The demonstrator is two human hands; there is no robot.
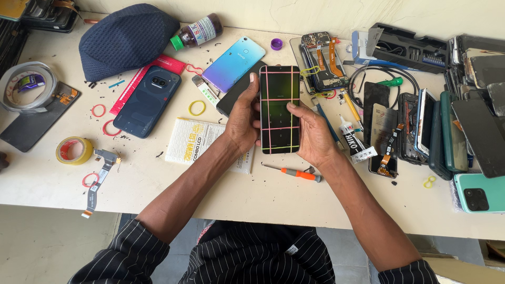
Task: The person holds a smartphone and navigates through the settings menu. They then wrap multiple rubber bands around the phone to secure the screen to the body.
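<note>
Holding a dark phone (pixel 280 109) upright above the white table (pixel 221 194), the left hand (pixel 243 120) wraps its fingers around the phone's left edge. The right hand (pixel 311 132) closes on the right edge, thumb resting on the screen. Coloured rubber bands cross the screen up and down and side to side. Just under the hands lies an orange screwdriver (pixel 294 172), and a white box (pixel 195 142) sits beside the left wrist. Further left are a dark blue phone (pixel 147 101), a blue cap (pixel 125 38), a roll of yellow tape (pixel 74 150) and a brown bottle (pixel 197 31). Opened phones crowd the right side.
</note>
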